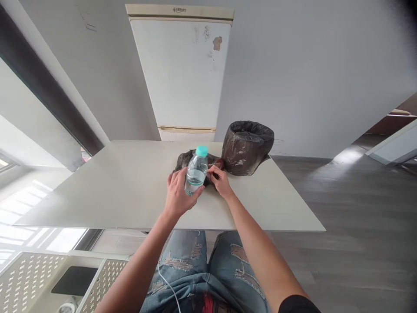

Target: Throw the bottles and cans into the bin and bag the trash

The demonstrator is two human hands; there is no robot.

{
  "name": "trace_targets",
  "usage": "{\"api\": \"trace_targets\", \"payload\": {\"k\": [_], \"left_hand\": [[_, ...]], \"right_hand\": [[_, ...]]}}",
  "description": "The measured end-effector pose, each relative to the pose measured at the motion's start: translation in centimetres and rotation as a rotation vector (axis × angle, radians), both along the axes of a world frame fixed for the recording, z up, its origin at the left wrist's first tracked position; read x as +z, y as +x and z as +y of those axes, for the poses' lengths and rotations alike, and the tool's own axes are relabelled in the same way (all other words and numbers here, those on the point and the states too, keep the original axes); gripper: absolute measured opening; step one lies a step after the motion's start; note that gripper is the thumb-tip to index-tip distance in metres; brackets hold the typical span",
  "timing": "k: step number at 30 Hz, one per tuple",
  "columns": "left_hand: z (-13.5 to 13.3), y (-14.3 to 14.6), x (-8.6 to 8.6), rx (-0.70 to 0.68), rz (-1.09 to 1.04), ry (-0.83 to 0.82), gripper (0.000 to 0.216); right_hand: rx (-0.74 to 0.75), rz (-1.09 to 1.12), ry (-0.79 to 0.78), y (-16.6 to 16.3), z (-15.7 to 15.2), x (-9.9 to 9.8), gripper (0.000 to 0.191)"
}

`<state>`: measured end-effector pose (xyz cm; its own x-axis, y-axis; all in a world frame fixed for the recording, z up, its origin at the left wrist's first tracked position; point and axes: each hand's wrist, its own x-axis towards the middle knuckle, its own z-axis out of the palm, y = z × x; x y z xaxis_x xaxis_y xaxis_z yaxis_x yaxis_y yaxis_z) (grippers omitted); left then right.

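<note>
My left hand (178, 195) is wrapped round the lower part of a clear plastic water bottle (196, 170) with a teal cap, held upright just above the white table (130, 187). Behind the bottle lies a crumpled dark plastic bag (185, 159). My right hand (220, 181) pinches the edge of that bag, fingers pressed together, right beside the bottle.
A small bin lined with a dark bag (246, 147) stands on the table to the right of my hands. A white fridge (181, 69) stands against the wall behind the table. A perforated white rack (39, 278) sits at lower left on the floor.
</note>
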<state>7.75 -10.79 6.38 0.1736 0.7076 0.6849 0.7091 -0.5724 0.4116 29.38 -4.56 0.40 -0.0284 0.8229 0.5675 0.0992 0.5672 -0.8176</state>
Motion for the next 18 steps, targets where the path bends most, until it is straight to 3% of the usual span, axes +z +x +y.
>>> {"api": "trace_targets", "payload": {"k": [4, 7, 11, 14, 16, 18], "left_hand": [[2.6, -6.0, -0.1, 0.193, -0.199, -0.053, 0.078], [6.1, -11.9, -2.1, 0.399, -0.339, -0.164, 0.076], [9.9, -18.5, -4.9, 0.545, -0.484, -0.194, 0.077], [12.0, -20.9, -5.8, 0.569, -0.498, -0.210, 0.080], [13.3, -21.4, -6.0, 0.576, -0.470, -0.222, 0.080], [14.5, -21.4, -6.2, 0.606, -0.423, -0.212, 0.077]], "right_hand": [[-0.124, -0.110, 0.073, -0.2, 0.0, 0.1, 0.028], [-0.207, -0.132, 0.101, -0.1, -0.2, 0.5, 0.029], [-0.309, -0.116, 0.151, 0.6, -0.8, 1.0, 0.032], [-0.496, -0.124, 0.295, 1.0, -1.5, 0.6, 0.038], [-0.600, -0.247, 0.492, 0.5, -2.2, 0.0, 0.038], [-0.498, -0.497, 0.709, -0.7, -2.9, -0.5, 0.032]]}}
